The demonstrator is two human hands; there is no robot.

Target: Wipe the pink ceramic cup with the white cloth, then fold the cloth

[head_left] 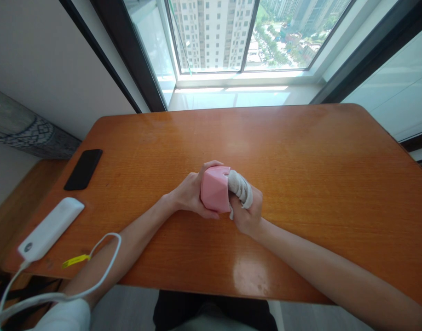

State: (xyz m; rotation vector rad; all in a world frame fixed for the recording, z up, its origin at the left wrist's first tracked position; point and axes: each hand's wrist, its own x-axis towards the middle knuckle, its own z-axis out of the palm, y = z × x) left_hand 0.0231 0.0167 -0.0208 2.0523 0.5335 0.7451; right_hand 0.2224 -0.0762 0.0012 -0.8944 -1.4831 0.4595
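Pink faceted object gripped in the closed left hand, white rolled cloth touching its side, held in the curled right hand, both just above the wooden tabletop

**Bare forearms, one white sleeve, a cable thrown in, pretty simple look**

No watch or rings are seen on the left hand or right hand at the grip, and nothing is worn on the right forearm that runs off toward the lower right. Way back from the grip on the lower left, the loose white sleeve is seen at the end of the left arm, and a thin white cable is looped around that arm, with a little yellow tag stuck on it. Dark trousers can be made out straight below the grip, past the table edge, fwiw.
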